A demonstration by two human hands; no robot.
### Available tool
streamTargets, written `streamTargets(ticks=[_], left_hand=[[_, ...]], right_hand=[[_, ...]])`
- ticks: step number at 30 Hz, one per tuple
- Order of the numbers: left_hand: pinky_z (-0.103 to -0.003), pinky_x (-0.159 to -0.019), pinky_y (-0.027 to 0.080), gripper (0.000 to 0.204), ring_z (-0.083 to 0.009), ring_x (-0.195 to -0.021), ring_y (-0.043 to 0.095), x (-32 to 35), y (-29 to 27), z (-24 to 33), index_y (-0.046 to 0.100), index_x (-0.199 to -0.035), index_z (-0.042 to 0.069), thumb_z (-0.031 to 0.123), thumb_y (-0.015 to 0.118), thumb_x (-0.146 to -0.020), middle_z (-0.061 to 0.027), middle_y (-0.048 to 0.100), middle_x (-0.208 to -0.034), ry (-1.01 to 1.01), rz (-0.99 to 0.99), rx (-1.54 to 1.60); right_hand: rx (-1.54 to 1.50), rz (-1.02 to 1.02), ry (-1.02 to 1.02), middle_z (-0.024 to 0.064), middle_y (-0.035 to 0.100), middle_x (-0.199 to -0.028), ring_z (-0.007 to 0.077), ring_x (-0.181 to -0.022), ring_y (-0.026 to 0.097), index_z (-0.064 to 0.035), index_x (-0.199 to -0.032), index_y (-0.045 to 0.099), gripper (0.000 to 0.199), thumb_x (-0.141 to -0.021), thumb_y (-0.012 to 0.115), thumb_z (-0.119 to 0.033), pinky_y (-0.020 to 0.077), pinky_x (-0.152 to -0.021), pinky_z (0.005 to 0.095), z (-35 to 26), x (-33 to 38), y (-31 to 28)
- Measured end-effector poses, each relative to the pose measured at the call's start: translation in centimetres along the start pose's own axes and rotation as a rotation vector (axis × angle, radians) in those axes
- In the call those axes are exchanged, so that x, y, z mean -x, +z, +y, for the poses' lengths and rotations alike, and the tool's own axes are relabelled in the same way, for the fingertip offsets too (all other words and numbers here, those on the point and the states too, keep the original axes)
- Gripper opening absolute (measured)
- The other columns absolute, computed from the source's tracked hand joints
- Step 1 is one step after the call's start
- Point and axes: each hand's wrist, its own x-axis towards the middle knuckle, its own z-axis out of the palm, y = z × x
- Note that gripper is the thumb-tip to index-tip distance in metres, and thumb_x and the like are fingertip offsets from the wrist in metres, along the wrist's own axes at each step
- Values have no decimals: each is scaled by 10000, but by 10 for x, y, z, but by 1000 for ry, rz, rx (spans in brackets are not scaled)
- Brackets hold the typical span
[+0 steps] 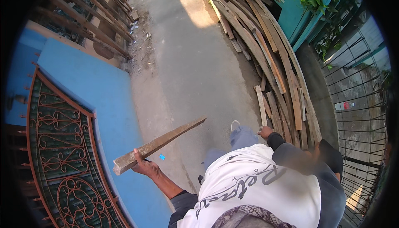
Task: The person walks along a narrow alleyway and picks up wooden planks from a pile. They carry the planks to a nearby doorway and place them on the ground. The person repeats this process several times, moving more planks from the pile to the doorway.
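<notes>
A thick, rough wooden beam [166,138] slants across in front of me at the left, its far end pointing forward and right. My left hand [145,164] is wrapped around it close to its near end. Farther right, my right hand [264,132] reaches out low, small in view, with its fingers curled. It lies against the near end of a short pale plank [261,103] at the pile's edge; whether it grips the plank is hard to see. A blurred dark shape beside the right sleeve hides part of the arm.
A long pile of wooden boards [249,24] lines the right side, beside a wire mesh fence [353,115] and a teal wall [297,16]. A grey paved lane [187,61] runs ahead. Left are a blue wall [95,74], an ornate rusty gate [62,144] and leaning beams [87,20].
</notes>
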Motion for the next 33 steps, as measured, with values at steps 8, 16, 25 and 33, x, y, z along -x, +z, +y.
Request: streamTargets(ticks=[8,16,25,33], left_hand=[[-397,-926,429,530,-186,-1049,496,-95,179,-21,501,-1202,62,305,765,-811,-57,496,-1117,-249,67,346],[-411,-1027,405,731,-215,-1185,472,-211,411,-109,428,-1349,79,353,796,-779,-76,480,-1246,-482,-87,433],[-421,-1055,409,824,-240,-1239,462,-322,682,-195,350,-1412,38,412,779,-816,-100,455,-1345,-688,-455,355],[-488,-1115,340,1014,-363,-1342,387,-329,845,-322,235,-1471,-33,600,686,-819,-215,345,-1464,-806,-760,-7]], right_hand=[[-75,431,-622,209,556,-1291,369,-1207,511,-50,-1354,486,661,-836,713,-394,385,-1048,433,-235,-96,-260],[19,337,-616,140,580,-1277,326,-1214,508,-92,-1336,513,704,-756,794,-376,311,-1083,437,-352,-220,-363],[-161,388,-389,154,623,-1174,338,-1115,556,-81,-1276,556,653,-722,819,-306,384,-983,427,-390,-311,-497],[-318,321,-196,189,622,-1167,368,-1117,561,-94,-1256,563,632,-723,808,-329,445,-936,431,-372,-412,-586]])
